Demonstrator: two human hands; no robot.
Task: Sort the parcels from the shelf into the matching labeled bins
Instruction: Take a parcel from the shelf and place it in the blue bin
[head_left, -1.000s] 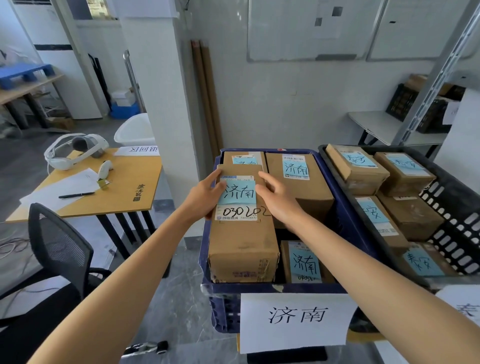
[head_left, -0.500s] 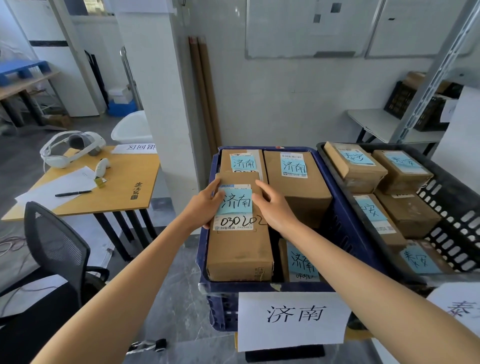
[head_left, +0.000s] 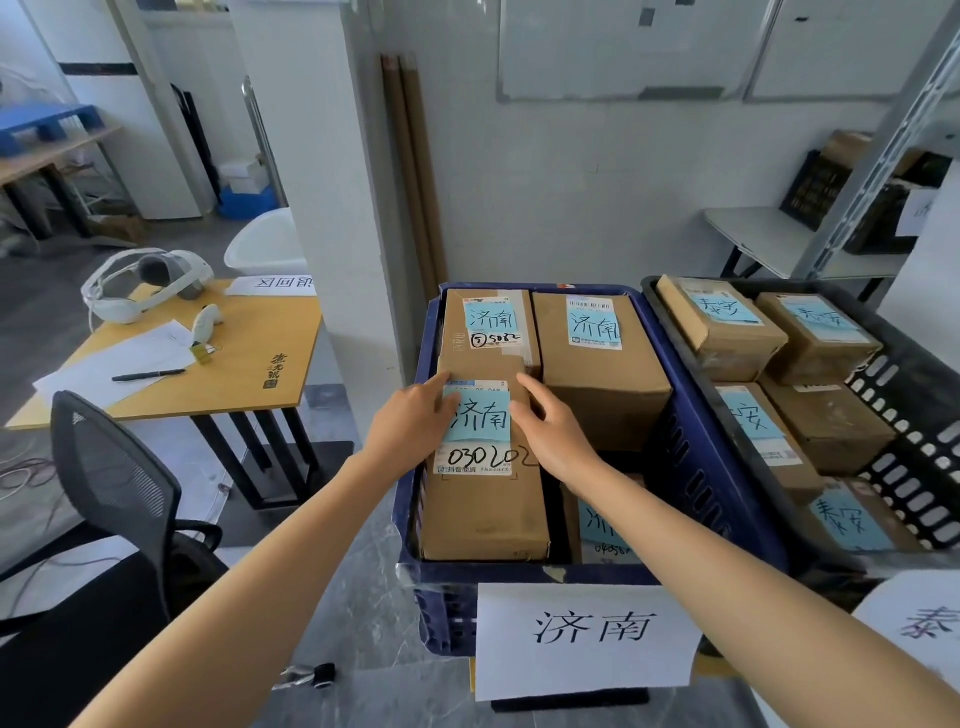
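The long parcel (head_left: 483, 509) lies flat in the blue plastic crate (head_left: 696, 415), along its left wall and reaching the near rim. Its blue note (head_left: 478, 415) carries the same two characters as the paper sign (head_left: 587, 639) on the front of the crate, so I judge this parcel is in the right bin and only needs to be let go.

The left hand (head_left: 410, 426) and the right hand (head_left: 550, 431) rest on its top face, one on each side of the note. The fingers that show are nearly straight and a little apart, and I see none curled under the box.

Three more parcels with the same characters are in this crate: one at the far left corner (head_left: 488, 322), a bigger one at the far right (head_left: 597, 364) and a low one at the near right corner (head_left: 597, 525). The black crate (head_left: 924, 395) just beside it holds several parcels with other characters. The sorting seems well advanced. How many parcels remain on the shelf is not in view.

The parcels are plain brown cardboard, matte, with sharp edges and taped seams. Both crates are rigid, with slotted walls.
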